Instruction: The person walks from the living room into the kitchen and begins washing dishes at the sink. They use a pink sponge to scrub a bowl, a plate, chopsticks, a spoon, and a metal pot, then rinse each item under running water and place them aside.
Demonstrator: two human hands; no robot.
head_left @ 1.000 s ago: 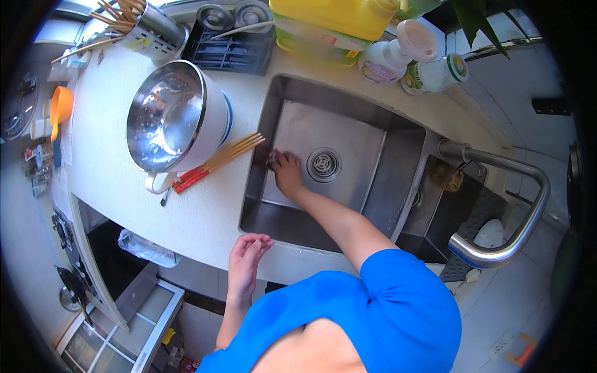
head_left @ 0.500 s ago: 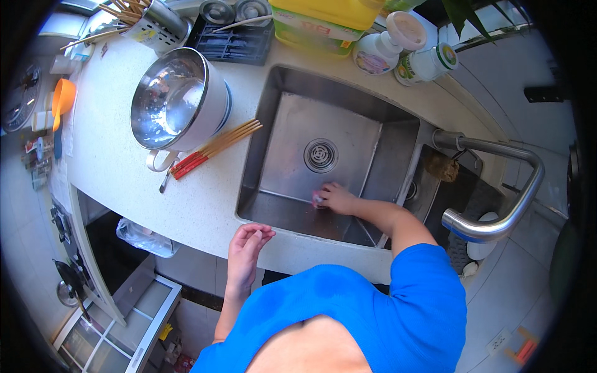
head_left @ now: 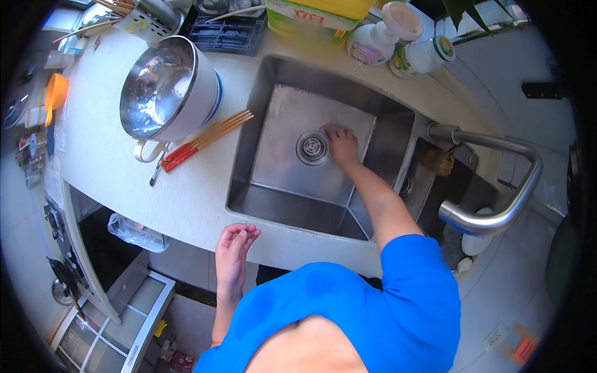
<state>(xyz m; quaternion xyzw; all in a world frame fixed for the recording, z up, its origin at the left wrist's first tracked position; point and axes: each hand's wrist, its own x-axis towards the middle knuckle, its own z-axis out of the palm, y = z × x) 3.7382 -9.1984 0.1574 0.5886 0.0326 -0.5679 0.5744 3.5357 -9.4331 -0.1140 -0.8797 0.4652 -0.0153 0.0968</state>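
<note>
My right hand [head_left: 344,146] reaches down into the stainless steel sink [head_left: 283,177]. Its fingers press a small pinkish wad [head_left: 329,128], blurred and partly covered, against the sink floor just right of the drain strainer [head_left: 313,148]. My left hand [head_left: 235,248] hovers by the counter's front edge, thumb and fingers drawn together, with nothing visible in them. Left of the sink, a bundle of chopsticks [head_left: 208,140] with red ends lies on the counter beside a large steel-lined pot [head_left: 158,90] with a white outside.
A curved steel faucet [head_left: 525,193] rises at the right, near a brown brush [head_left: 438,163]. Behind the sink stand a yellow-green jug [head_left: 311,18], a pump bottle [head_left: 373,43] and a capped jar [head_left: 423,57]. A dark rack [head_left: 224,32] and a chopstick holder [head_left: 149,22] sit far left.
My right hand has slid the pinkish wad from the sink's near side to beside the drain, farther away. My left hand keeps its pose, and the whole view has shifted slightly.
</note>
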